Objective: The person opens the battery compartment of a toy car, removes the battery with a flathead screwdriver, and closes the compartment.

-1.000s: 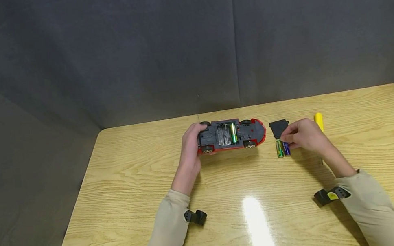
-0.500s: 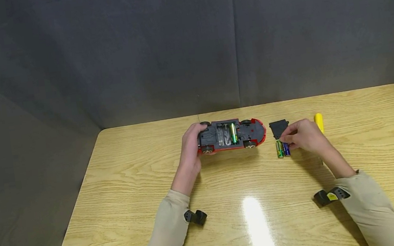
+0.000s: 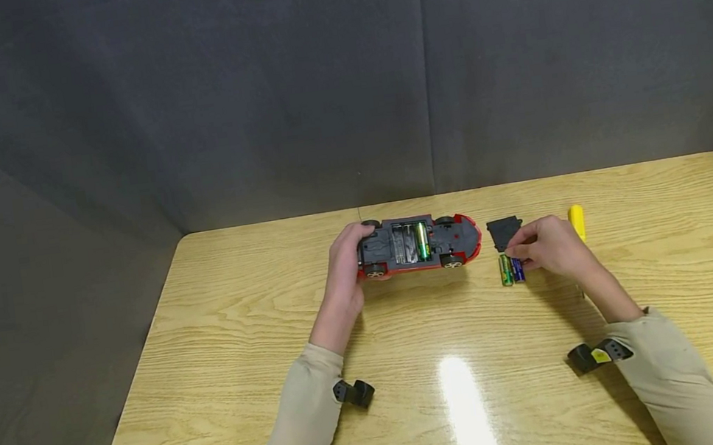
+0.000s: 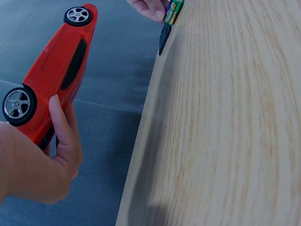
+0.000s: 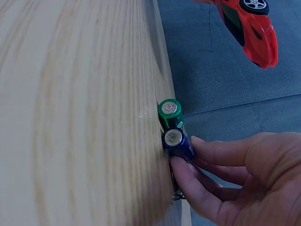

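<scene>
My left hand [image 3: 343,265] grips the rear end of a red toy car [image 3: 459,238], which is held upside down above the table. Its dark underside faces up in the head view, and one green battery [image 3: 423,241] lies at the right side of the uncovered battery compartment [image 3: 404,245]. In the left wrist view the car's red side and two wheels show. My right hand [image 3: 549,247] pinches a blue battery [image 5: 175,141] between thumb and fingers, low at the table. Right beside it lies another green battery [image 5: 170,112]. Both show their flat metal ends in the right wrist view.
A black battery cover [image 3: 504,232] lies just behind the loose batteries. To the right is a yellow-handled screwdriver [image 3: 576,219], partly hidden by my right hand and forearm. Behind the wooden table [image 3: 248,377] hangs a dark grey curtain [image 3: 288,97].
</scene>
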The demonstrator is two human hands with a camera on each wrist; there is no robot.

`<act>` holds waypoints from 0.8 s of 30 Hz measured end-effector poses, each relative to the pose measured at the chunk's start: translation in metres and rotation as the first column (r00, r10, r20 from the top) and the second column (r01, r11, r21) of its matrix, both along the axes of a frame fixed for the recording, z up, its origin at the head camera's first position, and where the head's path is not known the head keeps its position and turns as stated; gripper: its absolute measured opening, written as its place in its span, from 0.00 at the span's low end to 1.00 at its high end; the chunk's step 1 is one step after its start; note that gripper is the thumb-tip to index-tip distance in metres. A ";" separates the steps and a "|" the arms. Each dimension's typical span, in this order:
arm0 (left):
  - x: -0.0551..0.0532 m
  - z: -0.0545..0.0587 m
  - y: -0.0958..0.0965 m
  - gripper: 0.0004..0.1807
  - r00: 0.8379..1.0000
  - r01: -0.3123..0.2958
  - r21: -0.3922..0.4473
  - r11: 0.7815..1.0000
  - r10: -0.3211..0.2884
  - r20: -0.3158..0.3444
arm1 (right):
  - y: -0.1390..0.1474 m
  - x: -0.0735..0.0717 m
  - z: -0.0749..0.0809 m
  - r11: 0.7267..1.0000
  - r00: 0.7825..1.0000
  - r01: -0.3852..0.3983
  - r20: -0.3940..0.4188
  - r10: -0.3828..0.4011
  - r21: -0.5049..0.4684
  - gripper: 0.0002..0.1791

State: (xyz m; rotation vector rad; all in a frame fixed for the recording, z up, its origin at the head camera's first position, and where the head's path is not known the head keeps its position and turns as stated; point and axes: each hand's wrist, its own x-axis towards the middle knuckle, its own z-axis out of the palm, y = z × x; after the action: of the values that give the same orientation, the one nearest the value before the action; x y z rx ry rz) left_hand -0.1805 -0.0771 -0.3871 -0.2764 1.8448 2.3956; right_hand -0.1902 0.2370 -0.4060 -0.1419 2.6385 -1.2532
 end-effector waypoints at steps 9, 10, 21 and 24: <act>0.000 0.000 0.000 0.08 1.000 -0.001 0.006 1.000 0.001 -0.006 | 0.000 0.000 0.001 1.000 1.000 -0.005 0.003 0.005 0.006 0.07; 0.000 0.000 0.000 0.08 1.000 -0.002 0.006 1.000 0.002 -0.006 | -0.001 0.000 0.001 1.000 1.000 -0.003 0.002 0.003 0.007 0.07; 0.000 0.000 0.000 0.07 1.000 -0.006 -0.003 1.000 0.006 -0.005 | -0.001 0.001 -0.001 1.000 1.000 0.001 0.000 -0.001 0.013 0.06; 0.000 -0.001 0.000 0.08 1.000 -0.008 -0.006 1.000 0.008 -0.003 | -0.001 0.001 0.000 1.000 1.000 -0.002 0.002 0.002 0.013 0.06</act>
State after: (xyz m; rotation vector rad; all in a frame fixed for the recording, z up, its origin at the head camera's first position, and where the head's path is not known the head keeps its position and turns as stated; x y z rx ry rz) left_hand -0.1808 -0.0770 -0.3879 -0.2820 1.8559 2.3975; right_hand -0.1895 0.2358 -0.4062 -0.1411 2.6434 -1.2348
